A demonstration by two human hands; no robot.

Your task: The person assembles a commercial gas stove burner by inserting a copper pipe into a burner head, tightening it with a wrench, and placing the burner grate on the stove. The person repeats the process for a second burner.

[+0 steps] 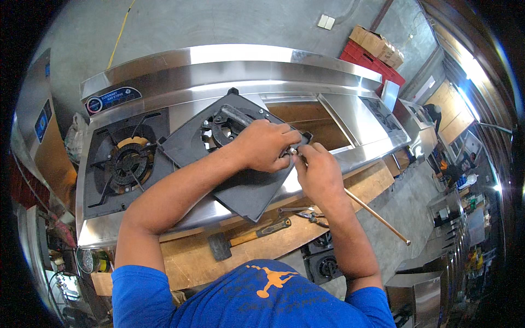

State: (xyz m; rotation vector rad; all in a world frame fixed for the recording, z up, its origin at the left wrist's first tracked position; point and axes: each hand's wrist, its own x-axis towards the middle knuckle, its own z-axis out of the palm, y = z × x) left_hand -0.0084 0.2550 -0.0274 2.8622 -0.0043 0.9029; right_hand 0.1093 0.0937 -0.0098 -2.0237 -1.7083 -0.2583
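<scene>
A black square burner plate (247,195) lies upside down and turned askew across the steel stove top (180,121), its dark burner casting (236,118) facing up. My left hand (270,145) reaches over the plate, fingers curled around a small metal fitting (293,151) beside the plate's right corner. Close against it, my right hand (320,169) is closed in a pinch at the same fitting. A thin copper tube (377,217) slants out from under my right wrist towards the lower right; its run beneath the hand is hidden.
Left on the stove sits another burner with a pan support (131,161). An open bay (306,117) lies behind my hands. A hammer (246,238) and pliers (314,217) rest on the wooden board (191,262). A red crate (372,63) stands behind; another person (433,112) is far right.
</scene>
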